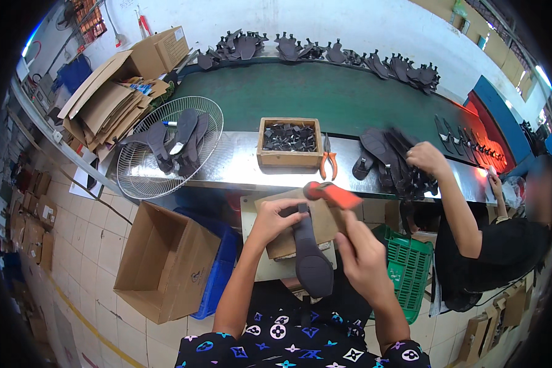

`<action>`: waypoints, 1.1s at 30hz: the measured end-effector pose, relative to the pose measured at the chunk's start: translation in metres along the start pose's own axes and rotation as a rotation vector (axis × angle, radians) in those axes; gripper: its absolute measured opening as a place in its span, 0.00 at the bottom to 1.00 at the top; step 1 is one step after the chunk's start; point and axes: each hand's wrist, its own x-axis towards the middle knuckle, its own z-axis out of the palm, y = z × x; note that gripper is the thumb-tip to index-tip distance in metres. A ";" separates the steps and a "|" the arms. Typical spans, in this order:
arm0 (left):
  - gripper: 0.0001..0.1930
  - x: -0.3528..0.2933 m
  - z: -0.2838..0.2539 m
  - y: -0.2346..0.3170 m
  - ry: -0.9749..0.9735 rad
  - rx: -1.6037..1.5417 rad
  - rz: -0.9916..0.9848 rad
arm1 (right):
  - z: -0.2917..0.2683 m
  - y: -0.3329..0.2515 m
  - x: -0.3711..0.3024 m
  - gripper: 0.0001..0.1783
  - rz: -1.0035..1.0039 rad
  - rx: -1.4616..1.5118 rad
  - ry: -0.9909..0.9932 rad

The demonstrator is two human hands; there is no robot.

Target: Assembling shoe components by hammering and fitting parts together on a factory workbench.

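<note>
My left hand [272, 222] pinches the narrow end of a dark shoe sole [313, 267], at a small black heel piece [303, 208]. The sole's wide end points toward me, over my lap. Beneath the heel end is a brown board [330, 228] on a pale work stand [251, 211]. Closed around the handle of a hammer [332, 194] is my right hand [365, 257]. The hammer has a red-orange part, blurred by motion, and is raised just right of the heel end. Part of its handle is hidden by my fingers.
Ahead are a wooden box [288, 158] of small dark pieces and orange-handled pliers [329, 161]. A wire basket [126, 161] holds soles. Nearby stand a cardboard box [156, 264], blue bin [218, 270] and green crate [411, 270]. A co-worker's hand [427, 158] reaches over piled soles [386, 153] beside the green conveyor [300, 86].
</note>
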 end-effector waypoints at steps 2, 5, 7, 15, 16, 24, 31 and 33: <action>0.30 -0.006 0.002 0.000 0.003 0.033 -0.010 | -0.009 -0.012 0.003 0.27 -0.191 -0.064 0.167; 0.56 -0.015 0.002 0.002 0.012 0.522 0.034 | 0.007 -0.017 0.016 0.27 -0.148 -0.101 0.075; 0.59 -0.018 0.002 0.003 -0.034 0.654 -0.007 | 0.015 -0.012 0.023 0.28 -0.068 -0.121 -0.018; 0.49 -0.016 -0.002 0.004 -0.044 0.631 -0.008 | -0.001 -0.015 0.002 0.22 0.020 0.102 0.034; 0.46 -0.016 -0.002 0.002 -0.025 0.664 0.077 | 0.010 -0.006 0.009 0.32 -0.034 -0.160 -0.159; 0.13 -0.032 0.003 0.035 -0.164 0.450 0.275 | -0.004 0.029 0.003 0.28 -0.020 -0.045 0.157; 0.14 -0.118 0.019 0.129 -0.505 -0.237 -0.075 | 0.031 0.069 0.016 0.30 -0.241 -0.699 -0.388; 0.15 -0.123 0.022 0.142 -0.513 -0.307 -0.153 | 0.033 0.070 0.009 0.25 -0.470 -0.632 -0.356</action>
